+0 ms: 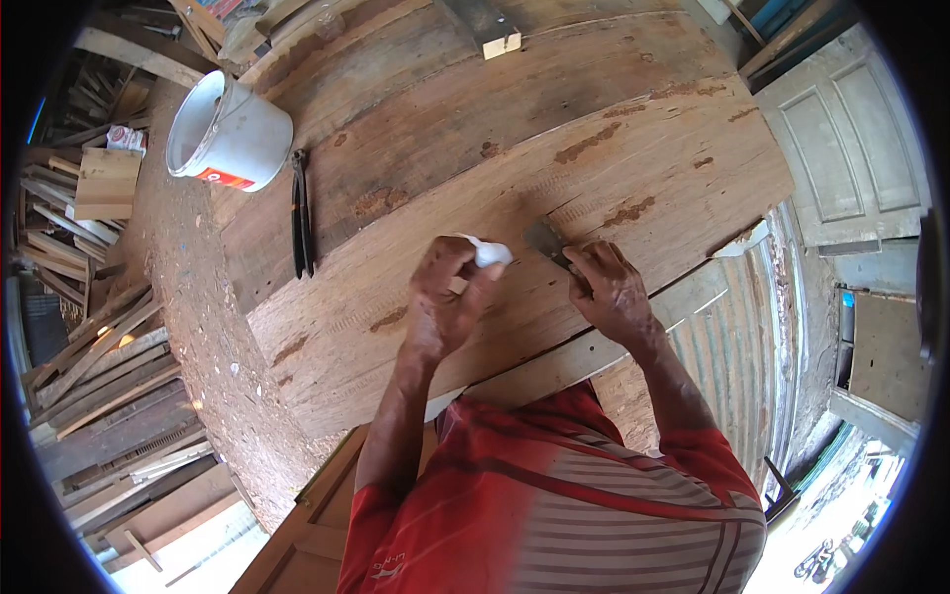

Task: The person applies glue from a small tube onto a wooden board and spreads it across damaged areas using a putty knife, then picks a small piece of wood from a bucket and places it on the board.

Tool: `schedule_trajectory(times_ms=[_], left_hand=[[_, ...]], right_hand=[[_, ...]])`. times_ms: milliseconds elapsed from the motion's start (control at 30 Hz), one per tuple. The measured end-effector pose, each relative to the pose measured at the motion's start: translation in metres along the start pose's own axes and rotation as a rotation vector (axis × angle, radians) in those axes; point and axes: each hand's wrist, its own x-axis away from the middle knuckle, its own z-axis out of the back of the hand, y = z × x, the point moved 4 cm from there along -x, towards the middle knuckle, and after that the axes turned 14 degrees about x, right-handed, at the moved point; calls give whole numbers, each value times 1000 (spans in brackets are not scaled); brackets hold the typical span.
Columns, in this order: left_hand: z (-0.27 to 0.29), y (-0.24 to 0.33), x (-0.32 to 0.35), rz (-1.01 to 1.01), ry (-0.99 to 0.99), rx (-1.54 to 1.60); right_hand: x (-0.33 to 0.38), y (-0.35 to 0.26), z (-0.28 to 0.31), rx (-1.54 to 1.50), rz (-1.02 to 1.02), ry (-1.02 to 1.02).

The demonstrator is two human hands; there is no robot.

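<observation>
Over the middle of a wooden board [435,233], my left hand [443,287] is closed around a small white thing [490,254] with a rounded end. Its kind is not clear. To the right of it, my right hand [609,282] grips a putty knife [545,239] by its handle, the flat grey blade pointing away to the upper left. The blade is close to the board's surface; I cannot tell whether it touches. Brown rough patches [587,144] and thin lines mark the wood around both hands.
A white bucket [242,134] with a red label stands at the far left. Beside it lie long-handled pincers [301,213]. A wooden block [485,35] rests at the far edge. Scrap wood [109,366] is piled on the left, and a panelled door [841,139] leans at the right.
</observation>
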Motion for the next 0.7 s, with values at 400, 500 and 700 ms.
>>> schedule_trajectory(times_ms=[400,500,700], left_hand=[[-43,3,25,64,-124,103],[-47,13,21,110,-80,91],[-50,-15,44,159,-114,-33]], right_hand=[[2,-36,8,-664,-193,-146],[8,-19,5,-867,-356,-101],[-13,77,33,-850,-661,373]])
